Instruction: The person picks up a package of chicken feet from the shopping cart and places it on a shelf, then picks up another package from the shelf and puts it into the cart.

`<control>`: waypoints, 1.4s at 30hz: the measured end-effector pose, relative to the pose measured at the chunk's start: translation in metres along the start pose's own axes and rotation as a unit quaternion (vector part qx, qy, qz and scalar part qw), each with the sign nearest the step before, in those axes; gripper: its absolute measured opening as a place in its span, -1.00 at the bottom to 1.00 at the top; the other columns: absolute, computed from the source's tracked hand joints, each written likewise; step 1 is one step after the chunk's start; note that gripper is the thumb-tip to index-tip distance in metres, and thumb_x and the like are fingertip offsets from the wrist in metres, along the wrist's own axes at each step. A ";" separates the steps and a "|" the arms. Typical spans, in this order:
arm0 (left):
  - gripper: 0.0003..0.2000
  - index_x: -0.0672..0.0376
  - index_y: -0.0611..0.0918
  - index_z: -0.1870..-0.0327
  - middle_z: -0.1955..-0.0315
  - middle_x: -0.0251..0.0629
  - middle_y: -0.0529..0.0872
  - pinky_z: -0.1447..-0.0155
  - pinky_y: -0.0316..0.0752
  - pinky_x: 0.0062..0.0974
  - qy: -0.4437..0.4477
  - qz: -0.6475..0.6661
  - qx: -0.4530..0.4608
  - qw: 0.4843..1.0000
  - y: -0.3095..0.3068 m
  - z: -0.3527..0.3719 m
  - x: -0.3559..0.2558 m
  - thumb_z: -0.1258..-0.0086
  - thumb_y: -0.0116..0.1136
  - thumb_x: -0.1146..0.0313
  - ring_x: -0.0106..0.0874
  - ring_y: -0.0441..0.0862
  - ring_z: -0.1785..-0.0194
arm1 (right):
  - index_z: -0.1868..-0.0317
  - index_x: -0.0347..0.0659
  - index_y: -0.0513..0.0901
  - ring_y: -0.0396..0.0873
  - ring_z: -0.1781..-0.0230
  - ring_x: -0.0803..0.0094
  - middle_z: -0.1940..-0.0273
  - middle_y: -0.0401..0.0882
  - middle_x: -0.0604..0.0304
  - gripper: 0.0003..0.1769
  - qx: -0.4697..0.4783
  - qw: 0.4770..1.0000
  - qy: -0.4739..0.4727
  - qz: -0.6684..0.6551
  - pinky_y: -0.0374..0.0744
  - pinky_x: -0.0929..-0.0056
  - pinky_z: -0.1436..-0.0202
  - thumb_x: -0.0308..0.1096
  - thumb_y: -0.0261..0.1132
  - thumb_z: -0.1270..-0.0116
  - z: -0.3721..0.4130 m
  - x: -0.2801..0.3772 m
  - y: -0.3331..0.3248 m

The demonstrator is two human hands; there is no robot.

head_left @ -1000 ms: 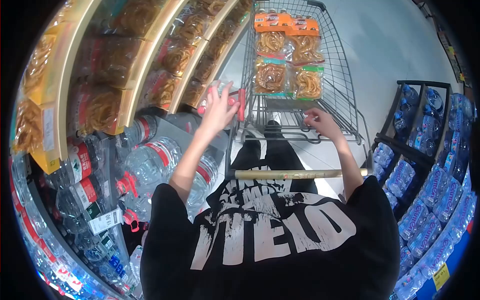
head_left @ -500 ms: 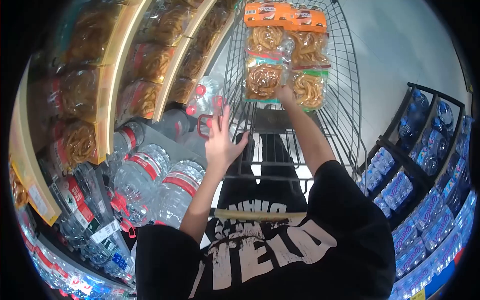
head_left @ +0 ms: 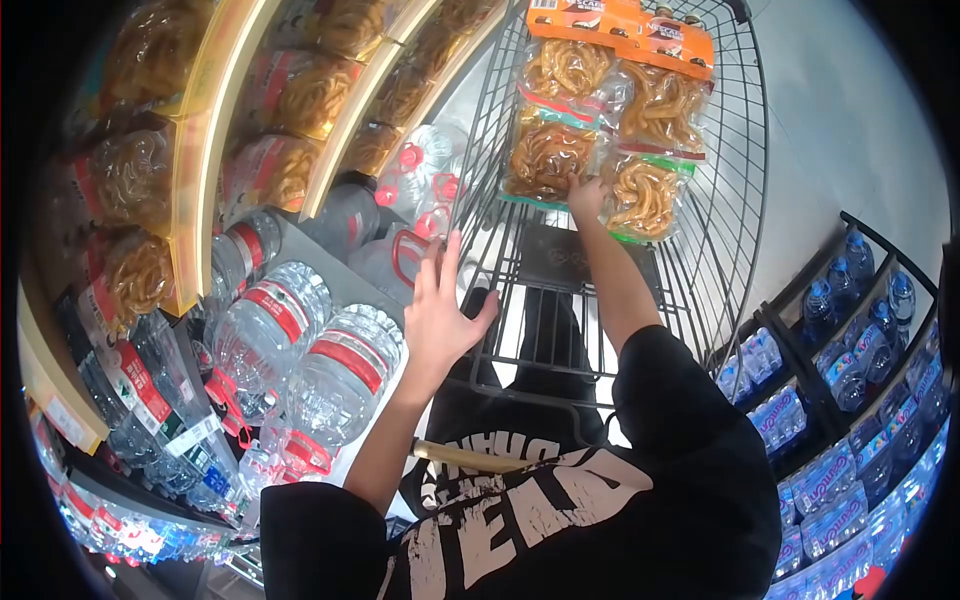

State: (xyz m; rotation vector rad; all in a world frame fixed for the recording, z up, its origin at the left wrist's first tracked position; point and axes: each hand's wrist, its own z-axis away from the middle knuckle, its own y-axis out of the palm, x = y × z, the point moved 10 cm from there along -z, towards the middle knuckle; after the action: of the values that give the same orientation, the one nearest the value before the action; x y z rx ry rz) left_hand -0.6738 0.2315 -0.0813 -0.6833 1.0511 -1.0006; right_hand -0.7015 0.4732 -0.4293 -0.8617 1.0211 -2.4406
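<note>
A wire shopping cart (head_left: 720, 200) stands in front of me with several clear bags of brown noodles (head_left: 600, 110) lying in its basket, two of them with orange labels. My right hand (head_left: 588, 197) reaches deep into the basket and touches the lower edge of the noodle bags; I cannot tell whether it grips one. My left hand (head_left: 440, 310) hovers open with spread fingers at the cart's left rim, next to large water bottles with red handles (head_left: 410, 235).
Yellow-edged shelves (head_left: 200, 150) on the left hold packs of noodles, with big water jugs (head_left: 300, 350) stacked below. A black rack of small blue-labelled water bottles (head_left: 850, 330) stands on the right. The cart's handle bar (head_left: 470, 458) is against my body.
I have leaned forward over the cart. My right hand went from the cart's near edge into the basket onto the noodle bags. My left hand left the red cart handle and opened.
</note>
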 end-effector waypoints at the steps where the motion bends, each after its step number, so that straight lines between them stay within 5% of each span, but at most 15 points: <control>1: -0.16 0.02 0.15 -0.37 -0.15 -0.10 0.33 0.12 0.55 -0.26 0.000 0.000 -0.002 1.000 0.000 0.000 0.000 0.00 0.28 0.13 -0.12 0.44 -0.11 | -0.05 -0.42 0.32 0.43 0.00 -0.10 -0.01 0.34 -0.24 -0.34 0.000 1.000 -0.002 0.000 0.45 0.13 -0.05 -0.03 0.28 -0.16 0.000 0.002 0.001; 9: -0.16 -0.03 0.16 -0.37 -0.15 -0.08 0.33 0.15 0.57 -0.26 0.005 0.005 -0.016 1.000 0.000 0.006 0.000 0.02 0.28 0.16 -0.13 0.46 -0.08 | -0.05 -0.30 0.17 0.39 -0.07 -0.12 -0.04 0.33 -0.26 -0.35 0.011 0.999 0.021 -0.030 0.45 0.06 -0.04 -0.12 0.30 -0.13 0.010 0.010 -0.011; 11: -0.14 -0.04 0.13 -0.38 -0.17 -0.05 0.31 0.13 0.56 -0.23 -0.004 0.012 -0.006 1.000 0.001 0.007 0.002 0.01 0.28 0.13 -0.11 0.45 -0.08 | -0.08 -0.32 0.30 0.32 -0.16 -0.08 -0.08 0.32 -0.20 -0.33 0.008 0.996 0.039 -0.082 0.37 0.09 -0.15 -0.09 0.32 -0.08 0.000 0.002 -0.005; 13: -0.12 -0.06 0.10 -0.39 -0.19 -0.01 0.29 0.10 0.55 -0.20 -0.004 0.000 0.002 1.000 0.005 0.009 0.006 0.01 0.26 0.09 -0.08 0.44 -0.10 | -0.06 -0.30 0.48 0.24 -0.24 -0.03 -0.19 0.26 -0.19 -0.31 0.141 0.977 0.109 0.118 0.25 0.15 -0.27 0.04 0.31 -0.04 0.003 0.005 0.006; 15: -0.13 -0.09 0.07 -0.40 -0.20 0.02 0.28 0.05 0.53 -0.17 -0.005 -0.031 0.011 0.999 0.006 0.011 0.006 -0.02 0.20 0.01 -0.02 0.41 -0.12 | 0.00 -0.28 0.59 0.18 -0.29 -0.04 -0.20 0.33 -0.16 -0.27 0.204 0.971 0.037 0.120 0.13 0.22 -0.36 0.19 0.28 0.00 -0.008 0.008 0.038; 17: -0.15 -0.09 0.06 -0.40 -0.20 0.03 0.29 0.04 0.53 -0.17 0.012 0.002 -0.019 1.000 0.000 0.013 0.007 -0.05 0.18 0.00 -0.03 0.41 -0.12 | 0.03 -0.29 0.60 0.27 -0.26 0.05 -0.12 0.46 -0.09 -0.24 -0.023 0.983 0.140 0.114 0.24 0.25 -0.31 0.23 0.30 0.06 0.008 -0.001 -0.009; 18: -0.15 -0.09 0.06 -0.40 -0.20 0.03 0.29 0.04 0.53 -0.17 0.011 0.006 -0.030 0.999 -0.002 0.014 0.007 -0.05 0.18 0.00 -0.03 0.41 -0.12 | 0.03 -0.29 0.60 0.27 -0.26 0.05 -0.12 0.46 -0.09 -0.24 -0.028 0.985 0.129 0.114 0.24 0.25 -0.31 0.23 0.30 0.06 0.009 0.003 -0.014; 21: -0.16 -0.06 0.06 -0.40 -0.18 0.02 0.30 0.02 0.52 -0.18 0.000 -0.006 -0.015 1.000 0.001 0.016 0.012 -0.06 0.16 0.00 -0.05 0.41 -0.12 | 0.07 -0.29 0.61 0.48 -0.09 0.14 0.01 0.57 -0.02 -0.28 0.091 0.991 0.071 0.065 0.42 0.30 -0.17 0.15 0.34 0.09 -0.003 0.022 -0.015; 24: -0.21 0.01 0.10 -0.38 -0.07 -0.01 0.35 0.00 0.49 -0.14 -0.003 0.050 -0.014 0.999 -0.005 0.023 0.013 -0.11 0.14 0.03 -0.07 0.42 -0.09 | 0.24 -0.32 0.60 0.60 0.37 0.38 0.38 0.60 0.14 -0.63 0.151 0.975 0.063 -0.153 0.58 0.48 0.32 -0.18 0.30 -0.07 -0.050 -0.005 0.032; 27: -0.24 0.06 0.15 -0.35 -0.04 -0.04 0.35 -0.01 0.48 -0.14 0.048 0.086 -0.072 0.993 -0.004 0.027 0.017 -0.10 0.15 0.09 -0.08 0.41 -0.08 | 0.25 -0.30 0.58 0.53 0.50 0.40 0.35 0.59 0.16 -0.68 0.216 0.930 -0.018 -0.297 0.52 0.53 0.42 -0.20 0.28 -0.10 0.057 0.068 -0.058; 29: -0.34 0.11 0.25 -0.29 -0.02 -0.06 0.38 -0.06 0.42 -0.14 0.124 0.085 -0.159 0.976 -0.022 0.046 0.018 -0.11 0.13 0.17 -0.09 0.40 -0.07 | 0.21 -0.28 0.54 0.45 0.51 0.49 0.32 0.55 0.18 -0.66 0.205 0.948 -0.003 -0.243 0.44 0.57 0.47 -0.20 0.29 -0.10 0.081 0.064 -0.093; 32: -0.61 0.17 0.46 -0.06 0.13 -0.11 0.50 -0.12 0.31 -0.19 0.192 0.093 -0.219 0.952 -0.073 0.094 0.019 -0.17 0.05 0.31 -0.13 0.39 -0.06 | 0.09 -0.30 0.50 0.46 0.36 0.53 0.24 0.53 0.16 -0.58 0.203 0.943 -0.118 -0.235 0.44 0.52 0.40 -0.20 0.29 -0.12 0.155 0.096 -0.181; 36: -0.67 0.18 0.50 0.02 0.22 -0.14 0.55 0.03 0.41 -0.32 0.221 0.183 -0.248 0.926 -0.100 0.153 0.065 -0.20 0.07 0.28 -0.23 0.48 0.10 | 0.01 -0.32 0.47 0.46 0.23 0.51 0.16 0.53 0.15 -0.51 0.158 0.898 -0.222 -0.346 0.43 0.52 0.17 -0.18 0.31 -0.14 0.306 0.129 -0.290; 39: -0.70 0.18 0.46 -0.02 0.33 -0.27 0.56 0.14 0.42 -0.48 0.197 0.332 -0.146 0.911 -0.103 0.195 0.080 -0.37 -0.03 0.22 -0.43 0.53 0.26 | 0.00 -0.32 0.48 0.49 0.13 0.49 0.11 0.55 0.15 -0.56 0.133 0.860 -0.274 -0.410 0.41 0.50 0.01 -0.23 0.29 -0.18 0.412 0.121 -0.330; 42: -0.56 0.23 0.43 -0.07 0.23 -0.35 0.59 0.13 0.42 -0.56 0.229 0.601 0.132 0.754 -0.083 0.238 0.057 -0.43 -0.16 0.02 -0.50 0.54 0.24 | -0.02 -0.30 0.49 0.48 0.03 0.48 0.05 0.56 0.17 -0.58 0.152 0.822 -0.306 -0.455 0.36 0.47 -0.11 -0.27 0.27 -0.21 0.477 0.095 -0.329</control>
State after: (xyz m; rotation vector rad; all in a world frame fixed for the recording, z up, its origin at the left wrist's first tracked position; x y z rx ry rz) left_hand -0.4717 0.1460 0.0552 0.5431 1.4109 -0.1162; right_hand -0.4898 0.4000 0.1135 -2.1727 -0.0905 -2.5083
